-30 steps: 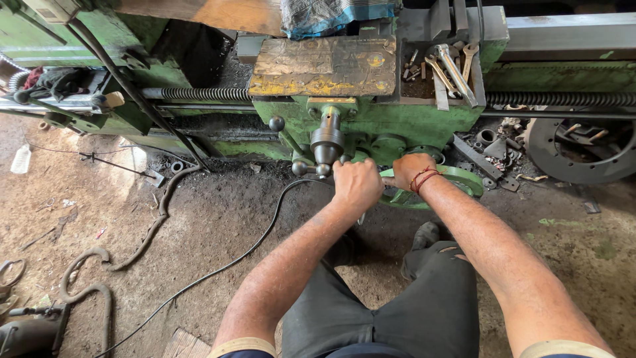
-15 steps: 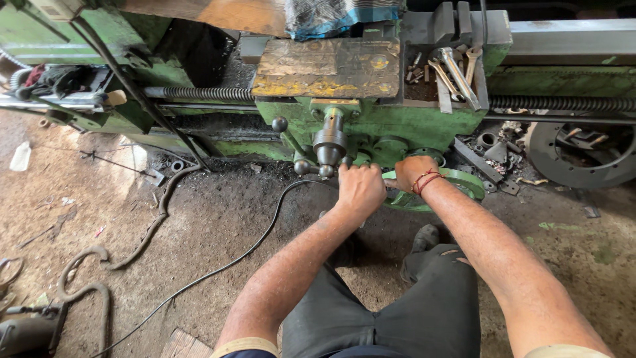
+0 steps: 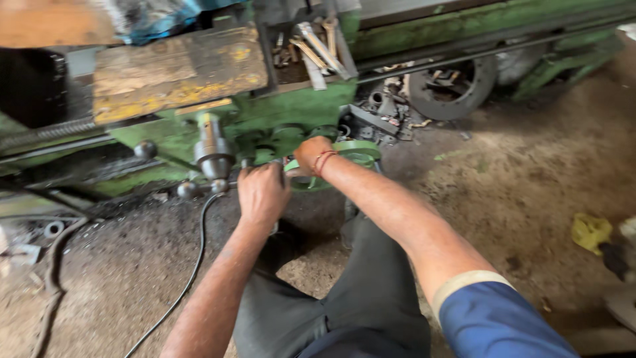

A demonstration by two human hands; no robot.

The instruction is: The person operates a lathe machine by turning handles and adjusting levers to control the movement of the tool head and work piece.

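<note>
Gripping the green handwheel (image 3: 358, 154), both hands (image 3: 263, 192) outstretched.

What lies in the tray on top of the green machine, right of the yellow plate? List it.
In the tray lie several wrenches, piled and overlapping, beside the yellow plate. What lies beneath them is covered. Both hands, left hand and right hand, are lower down at the green handwheel.

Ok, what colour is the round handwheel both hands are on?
Green, like the machine body; the round handwheel shows best in the head view.
</note>
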